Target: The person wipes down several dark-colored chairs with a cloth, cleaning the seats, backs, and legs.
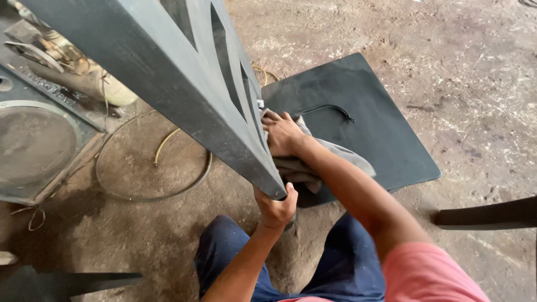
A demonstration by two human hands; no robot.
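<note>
A worker's left hand (275,208) closes around the lower corner of a tall, dark grey painted metal frame (184,84) with cut-out slots, steadying it over the dirt floor (475,67). Just above that grip, the right hand (282,134) presses a bunched, soft grey cloth (313,168) against the frame's inner edge. Firm, even pressure along the edge, with the corner held steady, would serve best. Behind the cloth lies a flat, matt black panel (363,100) with rounded corners.
</note>
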